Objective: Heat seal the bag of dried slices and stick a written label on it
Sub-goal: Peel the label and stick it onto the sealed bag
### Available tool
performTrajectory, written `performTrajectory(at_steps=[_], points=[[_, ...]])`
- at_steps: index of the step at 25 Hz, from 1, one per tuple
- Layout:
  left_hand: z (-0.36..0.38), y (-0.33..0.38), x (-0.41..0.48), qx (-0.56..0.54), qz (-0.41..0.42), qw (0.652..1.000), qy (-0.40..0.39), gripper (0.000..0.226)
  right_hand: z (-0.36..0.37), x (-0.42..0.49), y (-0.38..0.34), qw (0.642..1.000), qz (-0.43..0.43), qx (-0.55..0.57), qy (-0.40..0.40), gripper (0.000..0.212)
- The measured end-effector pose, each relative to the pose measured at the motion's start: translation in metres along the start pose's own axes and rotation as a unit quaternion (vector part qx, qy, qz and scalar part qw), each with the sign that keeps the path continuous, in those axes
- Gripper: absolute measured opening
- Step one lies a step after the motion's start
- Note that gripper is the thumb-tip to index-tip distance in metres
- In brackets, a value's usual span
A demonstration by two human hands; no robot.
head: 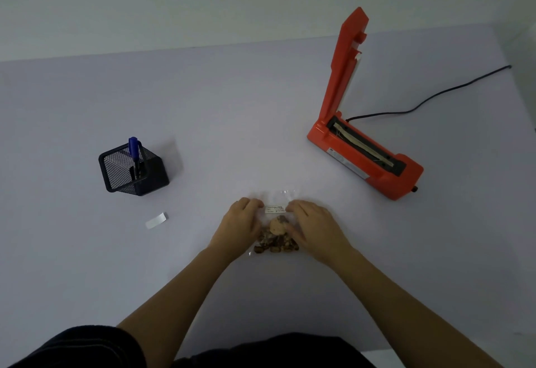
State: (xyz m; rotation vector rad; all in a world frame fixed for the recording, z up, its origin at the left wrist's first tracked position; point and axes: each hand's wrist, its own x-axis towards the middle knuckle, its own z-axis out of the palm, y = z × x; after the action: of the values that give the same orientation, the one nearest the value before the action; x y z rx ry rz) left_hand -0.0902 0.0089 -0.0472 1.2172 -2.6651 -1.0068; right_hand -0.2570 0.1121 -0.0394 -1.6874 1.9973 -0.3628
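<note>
**Pressing a written label onto the bag of dried slices**

Lying flat on the pale table (261, 106), near the person's edge, the clear bag (282, 193) holds brown dried slices (275, 244) heaped toward its near end. A small white label (275, 209) with handwriting (too small to read) sits across the bag's upper part. Left hand (240, 221) rests on the bag's left side, fingers curled down, fingertips at the label's left end. Right hand (314, 227) lies on the right side, fingers fairly flat and close together, tips touching the label's right end. Neither hand grips anything; both press down.

Well to the right stands the orange heat sealer (365, 158), its arm raised upright and its sealing strip exposed; a black cord (435, 96) runs off from it toward the far right. To the left, a black mesh pen holder (133, 170) contains a blue marker (134, 148). Near it, toward the person, lies a curled white strip of paper (156, 220).
</note>
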Motion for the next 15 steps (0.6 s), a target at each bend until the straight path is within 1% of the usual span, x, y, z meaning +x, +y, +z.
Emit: performTrajectory(at_steps=[1, 3, 4, 5, 7, 10, 15], points=[[0.000, -0.006, -0.005, 0.026, 0.032, 0.999, -0.013, 0.035, 0.002, -0.003, 0.001, 1.000, -0.006, -0.016, -0.020, 0.051], [0.002, -0.016, -0.013, 0.076, 0.083, 0.993, -0.034, 0.062, 0.004, -0.006, 0.002, 0.997, -0.017, -0.051, -0.064, 0.077], [0.002, -0.017, -0.014, 0.088, 0.089, 0.991, -0.049, 0.072, 0.004, -0.007, 0.003, 0.994, -0.014, -0.063, -0.083, 0.083], [0.001, -0.016, -0.014, 0.094, 0.088, 0.990, -0.063, 0.077, 0.004, -0.007, 0.003, 0.993, -0.009, -0.069, -0.092, 0.085], [0.000, -0.012, -0.011, 0.113, 0.094, 0.986, -0.077, 0.080, 0.002, -0.005, 0.003, 0.992, -0.005, -0.086, -0.087, 0.082], [-0.003, -0.010, -0.009, 0.135, 0.105, 0.982, -0.078, 0.079, 0.001, -0.003, 0.000, 0.990, 0.003, -0.108, -0.086, 0.078], [-0.007, -0.006, -0.005, 0.157, 0.107, 0.978, -0.089, 0.074, 0.000, 0.003, -0.002, 0.990, -0.002, -0.112, -0.086, 0.084]])
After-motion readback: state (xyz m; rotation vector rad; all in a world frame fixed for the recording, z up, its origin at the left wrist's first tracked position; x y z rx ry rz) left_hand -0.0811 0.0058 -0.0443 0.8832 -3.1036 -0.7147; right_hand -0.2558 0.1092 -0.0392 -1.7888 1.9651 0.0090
